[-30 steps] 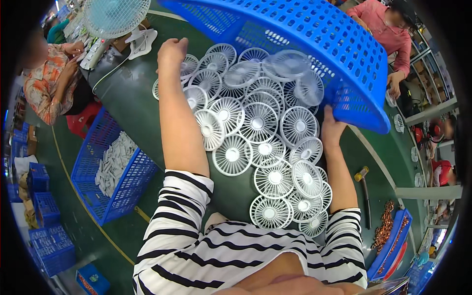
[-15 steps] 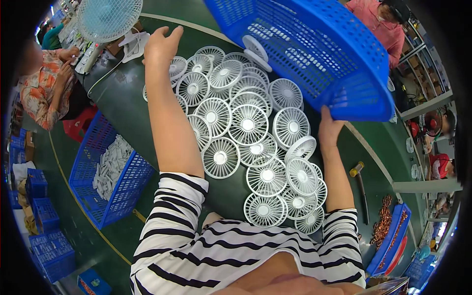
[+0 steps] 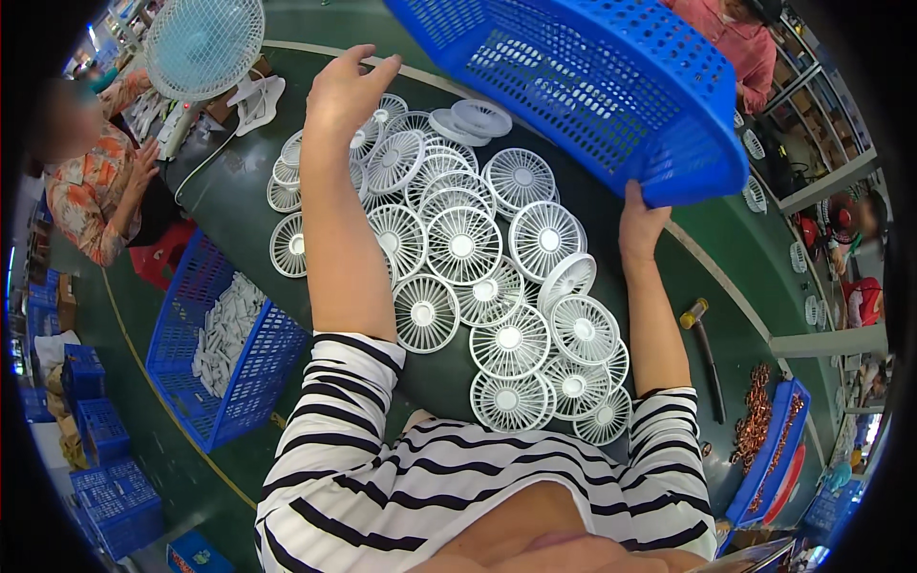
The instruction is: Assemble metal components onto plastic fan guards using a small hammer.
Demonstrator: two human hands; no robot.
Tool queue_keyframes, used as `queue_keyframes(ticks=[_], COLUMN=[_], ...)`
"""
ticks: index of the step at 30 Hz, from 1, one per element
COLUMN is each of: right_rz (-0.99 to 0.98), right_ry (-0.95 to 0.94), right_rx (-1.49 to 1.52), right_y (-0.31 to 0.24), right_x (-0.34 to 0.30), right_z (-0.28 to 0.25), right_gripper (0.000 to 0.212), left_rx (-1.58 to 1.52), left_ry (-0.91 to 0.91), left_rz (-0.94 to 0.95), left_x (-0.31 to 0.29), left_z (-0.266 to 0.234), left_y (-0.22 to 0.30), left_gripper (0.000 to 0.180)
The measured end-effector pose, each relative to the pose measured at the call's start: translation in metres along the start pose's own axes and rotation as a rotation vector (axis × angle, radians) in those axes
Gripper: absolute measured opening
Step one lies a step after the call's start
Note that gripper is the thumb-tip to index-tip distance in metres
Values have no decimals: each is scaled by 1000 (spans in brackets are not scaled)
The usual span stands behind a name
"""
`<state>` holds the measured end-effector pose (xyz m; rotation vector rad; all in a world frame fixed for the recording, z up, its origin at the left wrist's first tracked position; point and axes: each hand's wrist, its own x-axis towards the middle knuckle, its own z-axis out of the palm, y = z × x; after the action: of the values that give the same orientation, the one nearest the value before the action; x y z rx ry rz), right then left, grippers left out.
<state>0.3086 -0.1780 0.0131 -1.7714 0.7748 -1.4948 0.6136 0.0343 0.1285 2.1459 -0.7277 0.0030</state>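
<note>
Many round white spoked grilles [image 3: 463,244], like small fan guards, lie heaped and overlapping on the dark green table before me. A large blue plastic basket [image 3: 611,105] is tipped on its side above the far edge of the heap. My right hand [image 3: 642,224] grips the basket's near right corner, its fingers partly hidden by the rim. Beyond the left part of the heap my left hand [image 3: 349,91] is raised with nothing in it, thumb and fingers apart. Two grilles [image 3: 478,118] rest at the top of the heap, below the basket's opening.
A yellow-headed mallet [image 3: 702,353] lies right of my arm, near a blue tray [image 3: 764,458] of copper-coloured parts. On the left stands a blue crate [image 3: 215,344] of white pieces. A desk fan [image 3: 203,48] stands far left, beside a seated person [image 3: 95,191]. Another person [image 3: 740,48] is behind the basket.
The grilles that were inside the basket's edge now lie on the heap, which has spread left. The basket has moved up and slightly left; my left hand has shifted right.
</note>
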Motion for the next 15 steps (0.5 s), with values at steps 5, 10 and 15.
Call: queue_keyframes(ticks=[5, 10, 15], right_rz=[13, 69, -290], right_ry=[80, 202, 142], right_rx=[116, -121, -786], right_y=[-15, -63, -58], right_x=[14, 11, -41], right_z=[-35, -118, -298], right_gripper=[20, 37, 39], left_rx=[-95, -94, 178], left_ry=[69, 76, -253], left_rz=[59, 158, 227], left_x=[-15, -27, -23], left_z=[-12, -19, 29], left_y=[14, 28, 53], left_gripper=[65, 63, 60])
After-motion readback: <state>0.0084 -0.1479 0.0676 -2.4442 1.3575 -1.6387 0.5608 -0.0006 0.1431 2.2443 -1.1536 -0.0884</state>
